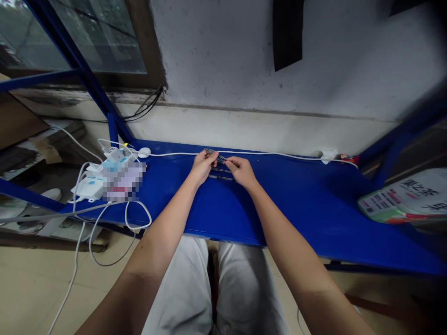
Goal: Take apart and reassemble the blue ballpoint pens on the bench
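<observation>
Over the blue shelf top [223,209], both of my hands work close together near the wall. My left hand [202,168] is closed, its thumb and fingers pinching a small shiny metal piece [209,151] too small to identify. A slim dark pen-like stick [234,163] is gripped by my right hand [243,172], its thin end pointing toward the left hand. Whether the two pieces touch, I cannot tell. Just below the fingers, a thin dark pen-like rod [221,177] lies on the blue surface, with another similar one beside it, partly covered by the hands.
On the left sit white power strips with plugs [92,184] and looping cables. A white cable [279,154] runs along the wall edge. At the right lies a printed package [405,195]. Blue frame posts [75,60] rise at the left, by a window.
</observation>
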